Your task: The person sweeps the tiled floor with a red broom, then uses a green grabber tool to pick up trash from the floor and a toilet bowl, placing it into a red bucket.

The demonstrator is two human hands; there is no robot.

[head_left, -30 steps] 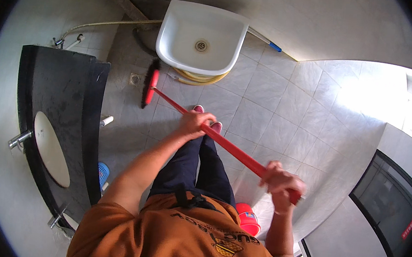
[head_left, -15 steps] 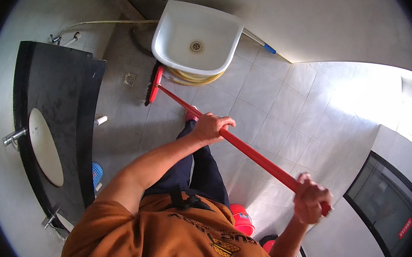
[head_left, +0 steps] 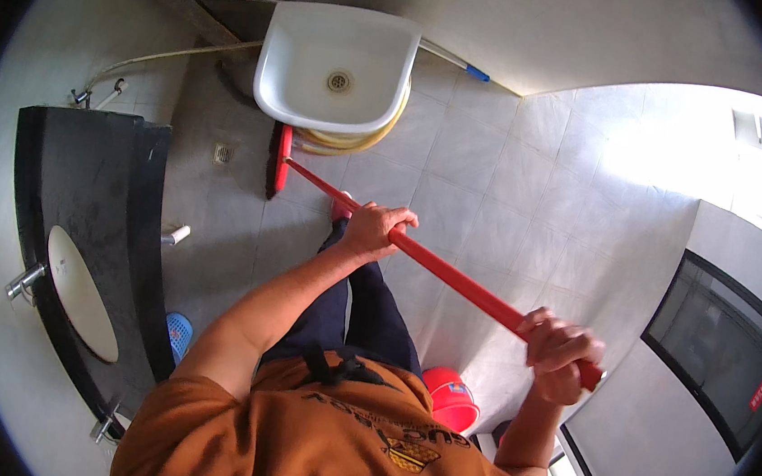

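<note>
A broom with a long red handle (head_left: 463, 280) slants across in front of me. Its red head (head_left: 283, 159) rests on the floor just below the left corner of a white sink (head_left: 339, 48); dark bristles face left. My left hand (head_left: 380, 232) is wrapped round the middle of the handle. Close to the top end, my right hand (head_left: 561, 353) grips it too, with the fingers curled over. Part of a yellowish coiled hose (head_left: 362, 141) shows under the sink, near the broom head.
On the left stands a black counter (head_left: 87, 176) with an oval white basin (head_left: 77, 288). A floor drain (head_left: 222, 153) lies left of the broom. A red bucket (head_left: 453, 398) is by my right side, a blue basket-like item (head_left: 178, 334) near the counter. A blue-tipped pole (head_left: 456, 59) lies along the wall.
The view has shifted a little. The broom head sits slightly farther right of the floor drain, and my right hand has moved left in the picture. Both hands keep their hold on the broom.
</note>
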